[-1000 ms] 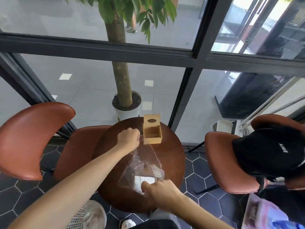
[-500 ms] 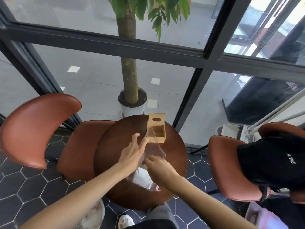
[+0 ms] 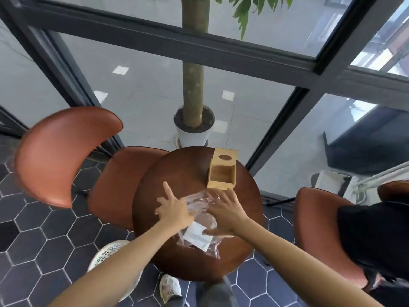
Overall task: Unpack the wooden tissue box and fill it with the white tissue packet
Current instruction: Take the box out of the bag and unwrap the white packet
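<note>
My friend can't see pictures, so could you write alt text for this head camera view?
Two bare hands, left and right, press flat on a clear plastic bag holding a white tissue packet on a round wooden table. An open wooden tissue box stands just beyond.

One box [image 3: 223, 171], one clear bag [image 3: 199, 220] and one white packet [image 3: 197, 237] on one counter [image 3: 159, 189]. Two hands: left [image 3: 174, 210], right [image 3: 225, 212]. Three chairs [image 3: 59, 151] [image 3: 115, 185] [image 3: 318, 235], one potted tree [image 3: 193, 85], one basket [image 3: 108, 255]

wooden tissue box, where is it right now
In the head view the wooden tissue box stands open at the far right of the round table, just beyond the clear plastic bag under both hands.
</note>
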